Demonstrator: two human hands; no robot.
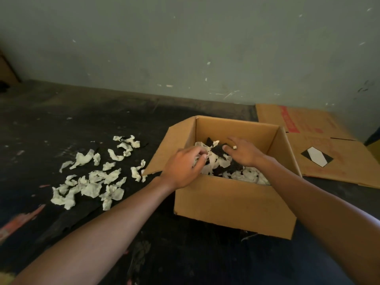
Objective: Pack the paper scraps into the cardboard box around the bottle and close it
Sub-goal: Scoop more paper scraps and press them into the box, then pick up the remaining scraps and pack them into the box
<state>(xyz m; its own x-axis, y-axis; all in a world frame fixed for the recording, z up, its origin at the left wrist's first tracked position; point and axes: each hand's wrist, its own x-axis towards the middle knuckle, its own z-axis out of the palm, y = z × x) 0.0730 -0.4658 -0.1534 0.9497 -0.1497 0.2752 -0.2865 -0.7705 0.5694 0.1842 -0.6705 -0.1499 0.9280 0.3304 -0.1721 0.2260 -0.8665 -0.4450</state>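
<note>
An open cardboard box (234, 204) stands on the dark floor at centre right, its flaps folded outward. White and black paper scraps (244, 174) fill its inside; no bottle shows among them. My left hand (183, 167) reaches over the box's left rim, fingers curled on white scraps. My right hand (242, 153) lies over the scraps inside, fingers spread, with a small white bit at its fingertips. A loose pile of white scraps (92, 179) is scattered on the floor left of the box.
A flattened cardboard sheet (320, 145) with red print and a black-and-white diamond lies behind and right of the box. A grey-green wall (185, 48) rises at the back. An orange-red patch (18, 223) marks the floor at the lower left.
</note>
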